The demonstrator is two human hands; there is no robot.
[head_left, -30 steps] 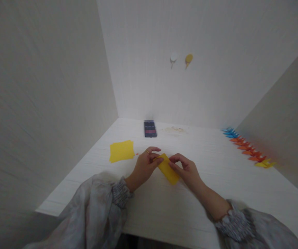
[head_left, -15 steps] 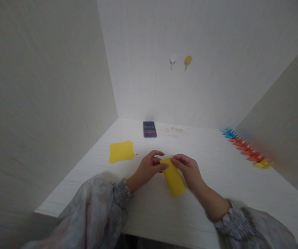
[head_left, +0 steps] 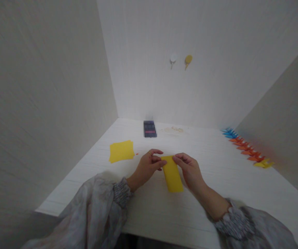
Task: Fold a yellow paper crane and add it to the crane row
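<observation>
A folded yellow paper strip (head_left: 172,176) lies lengthwise on the white table (head_left: 216,186), its far end pinched between both hands. My left hand (head_left: 147,167) grips the strip's upper left corner with fingers curled; a ring shows on one finger. My right hand (head_left: 189,170) pinches the upper right corner and runs along the strip's right edge. Both sleeves are grey and gathered at the wrist.
A stack of flat yellow sheets (head_left: 122,151) lies left of the hands. A dark small box (head_left: 150,128) stands near the back wall. A row of folded blue, orange and yellow paper shapes (head_left: 246,148) lines the right wall. Two round hooks (head_left: 181,60) hang on the back wall.
The yellow strip has turned from a slant to nearly straight, pointing toward me. Both hands shifted slightly with it and kept their pinch on its far end.
</observation>
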